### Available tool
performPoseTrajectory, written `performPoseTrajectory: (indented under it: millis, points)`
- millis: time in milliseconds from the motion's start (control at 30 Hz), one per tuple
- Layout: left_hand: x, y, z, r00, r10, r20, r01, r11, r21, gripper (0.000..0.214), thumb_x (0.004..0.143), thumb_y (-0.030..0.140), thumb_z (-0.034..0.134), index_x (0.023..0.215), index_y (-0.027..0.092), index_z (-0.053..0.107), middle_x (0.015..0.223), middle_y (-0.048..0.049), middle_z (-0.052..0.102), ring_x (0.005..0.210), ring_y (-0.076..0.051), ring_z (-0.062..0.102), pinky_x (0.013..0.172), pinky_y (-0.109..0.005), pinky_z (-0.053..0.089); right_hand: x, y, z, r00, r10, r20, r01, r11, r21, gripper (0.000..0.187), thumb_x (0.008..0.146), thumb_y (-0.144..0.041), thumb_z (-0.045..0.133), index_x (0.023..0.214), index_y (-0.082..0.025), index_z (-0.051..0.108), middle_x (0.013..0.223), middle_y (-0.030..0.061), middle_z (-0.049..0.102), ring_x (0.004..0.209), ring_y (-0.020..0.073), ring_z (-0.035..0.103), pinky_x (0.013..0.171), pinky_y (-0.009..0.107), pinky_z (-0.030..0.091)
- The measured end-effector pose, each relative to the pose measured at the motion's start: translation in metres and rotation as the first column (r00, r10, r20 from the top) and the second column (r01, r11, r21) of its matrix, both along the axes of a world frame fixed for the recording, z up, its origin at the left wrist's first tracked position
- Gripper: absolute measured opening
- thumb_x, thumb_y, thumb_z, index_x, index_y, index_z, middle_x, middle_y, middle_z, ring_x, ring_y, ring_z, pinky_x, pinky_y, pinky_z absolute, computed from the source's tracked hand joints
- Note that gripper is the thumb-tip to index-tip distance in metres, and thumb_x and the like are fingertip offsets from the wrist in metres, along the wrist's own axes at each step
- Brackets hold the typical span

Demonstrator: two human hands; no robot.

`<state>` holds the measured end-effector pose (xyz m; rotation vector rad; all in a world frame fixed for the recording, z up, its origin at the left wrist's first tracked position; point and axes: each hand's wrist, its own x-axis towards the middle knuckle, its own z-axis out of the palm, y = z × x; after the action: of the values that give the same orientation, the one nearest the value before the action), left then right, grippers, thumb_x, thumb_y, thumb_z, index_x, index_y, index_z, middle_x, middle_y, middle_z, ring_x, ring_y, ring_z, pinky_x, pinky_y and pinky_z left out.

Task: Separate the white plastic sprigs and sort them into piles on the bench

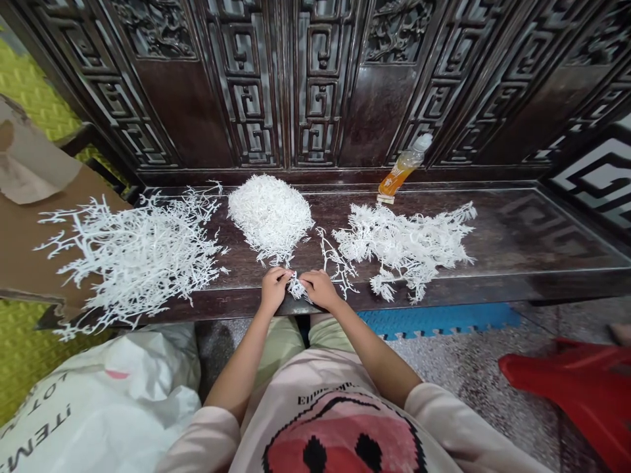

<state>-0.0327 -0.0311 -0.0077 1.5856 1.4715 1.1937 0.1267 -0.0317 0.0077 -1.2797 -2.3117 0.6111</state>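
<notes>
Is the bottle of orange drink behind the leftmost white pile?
No, the bottle is behind the rightmost white pile, near the carved wooden back.

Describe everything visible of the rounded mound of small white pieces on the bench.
The rounded mound of small white pieces looks like plastic: matte, thin, spiky bits, loosely heaped, individual shapes too fine to tell. It rests on the glossy dark-brown wooden bench, close to the carved dark-wood back panel, narrowing toward the front edge, with a few strays around it. Neither the bare left hand nor bare right hand appears to touch the main heap.
</notes>
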Motion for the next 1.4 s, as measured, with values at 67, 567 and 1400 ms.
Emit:
performPoseTrajectory:
  millis: [67, 567, 1400]
  points:
    - [0.001, -0.002, 0.0, 0.999, 0.034, 0.038, -0.034, 0.999, -0.002, 0.019, 0.074, 0.031, 0.051, 0.071, 0.02, 0.067, 0.073, -0.0025, 0.062, 0.074, -0.016, 0.056, 0.071, -0.029, 0.041, -0.001, 0.001, -0.001, 1.0, 0.004, -0.022, -0.004, 1.0, -0.005, 0.02, 0.083, -0.019, 0.039, 0.069, -0.019, 0.052, 0.07, 0.0004, 0.058, 0.071, 0.0138, 0.046, 0.065, 0.025, 0.022]
    - [-0.015, 0.013, -0.002, 0.927, 0.366, 0.086, -0.373, 0.924, 0.085, 0.025, 0.076, 0.035, 0.049, 0.085, 0.019, 0.065, 0.086, -0.0047, 0.062, 0.081, -0.016, 0.055, 0.078, -0.029, 0.041, 0.006, 0.001, -0.006, 0.982, -0.106, -0.158, 0.105, 0.994, -0.016, 0.025, 0.086, -0.026, 0.031, 0.071, -0.018, 0.05, 0.069, 0.0016, 0.054, 0.068, 0.0139, 0.045, 0.066, 0.024, 0.028]
    - [0.002, -0.005, 0.009, 0.894, -0.027, -0.447, 0.144, 0.963, 0.229, 0.027, 0.077, 0.031, 0.049, 0.1, 0.023, 0.059, 0.086, -0.0075, 0.059, 0.085, -0.022, 0.049, 0.077, -0.034, 0.031, 0.005, 0.001, -0.004, 0.966, -0.087, -0.243, 0.086, 0.996, -0.016, 0.026, 0.087, -0.03, 0.034, 0.084, -0.018, 0.057, 0.081, 0.0049, 0.053, 0.075, 0.0145, 0.048, 0.07, 0.025, 0.035]
